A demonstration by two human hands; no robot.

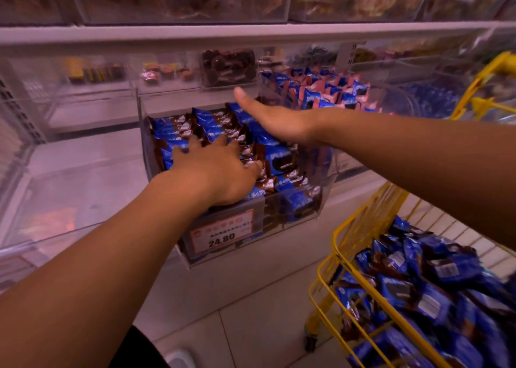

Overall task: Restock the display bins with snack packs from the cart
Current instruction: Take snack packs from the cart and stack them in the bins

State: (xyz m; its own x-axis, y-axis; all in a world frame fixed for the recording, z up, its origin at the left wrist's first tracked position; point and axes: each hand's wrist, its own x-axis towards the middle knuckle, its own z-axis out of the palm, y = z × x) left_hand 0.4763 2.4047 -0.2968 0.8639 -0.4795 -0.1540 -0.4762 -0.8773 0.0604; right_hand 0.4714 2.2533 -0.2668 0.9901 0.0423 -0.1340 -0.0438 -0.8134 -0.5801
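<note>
Shop aisle, pale tiled floor (251,325), white shelf (195,34) above clear bin (321,197). Bin holds blue-brown snack packs (279,158), rows running front to back. Left hand (220,169) flat on packs, fingers spread. Right hand (276,119) over bin's back, fingers straight, together. Yellow cart (343,258) right of bin, heaped with same packs.

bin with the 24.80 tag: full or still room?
Nearly full. Blue-and-brown packs are piled to about the rim of the clear bin; the left hand rests spread on top and the right hand hovers flat.
</note>
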